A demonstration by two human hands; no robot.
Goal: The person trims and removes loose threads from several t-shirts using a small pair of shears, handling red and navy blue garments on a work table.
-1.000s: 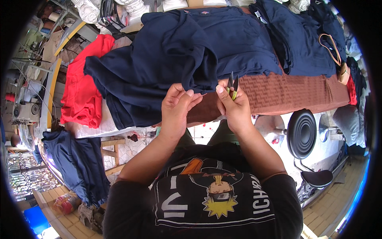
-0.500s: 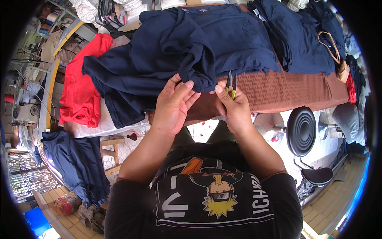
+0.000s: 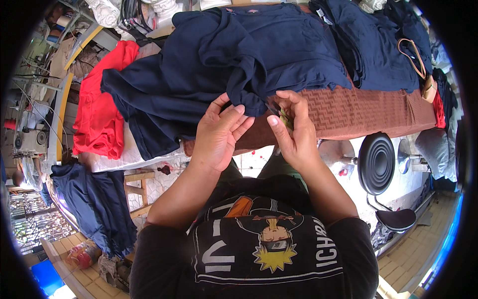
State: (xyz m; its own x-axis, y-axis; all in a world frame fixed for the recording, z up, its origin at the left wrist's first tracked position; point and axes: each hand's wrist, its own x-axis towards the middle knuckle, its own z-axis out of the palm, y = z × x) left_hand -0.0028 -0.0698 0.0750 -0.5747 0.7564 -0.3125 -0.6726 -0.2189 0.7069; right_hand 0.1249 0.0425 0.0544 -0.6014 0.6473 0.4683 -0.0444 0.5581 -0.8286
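Note:
A navy blue garment (image 3: 199, 70) lies bunched over the table in front of me. My left hand (image 3: 221, 132) pinches its near edge, at a sleeve-like opening, between thumb and fingers. Just to the right, my right hand (image 3: 296, 127) is closed around a small pair of thread snips (image 3: 285, 117) with yellow-green handles. The dark blades point up and left toward the fabric edge; my fingers partly cover them. Whether the blades touch the cloth I cannot tell.
A brown patterned cloth (image 3: 368, 112) covers the table. More navy garments (image 3: 373, 50) are stacked at the right, beside a strapped pouch (image 3: 429, 89). Red fabric (image 3: 102, 104) lies at the left. A round black stool (image 3: 377, 163) stands at the right, a sewing machine (image 3: 37, 139) far left.
My right hand has turned the snips, so their blades now tilt left toward the garment edge instead of pointing up. The left hand keeps its pinch almost in place.

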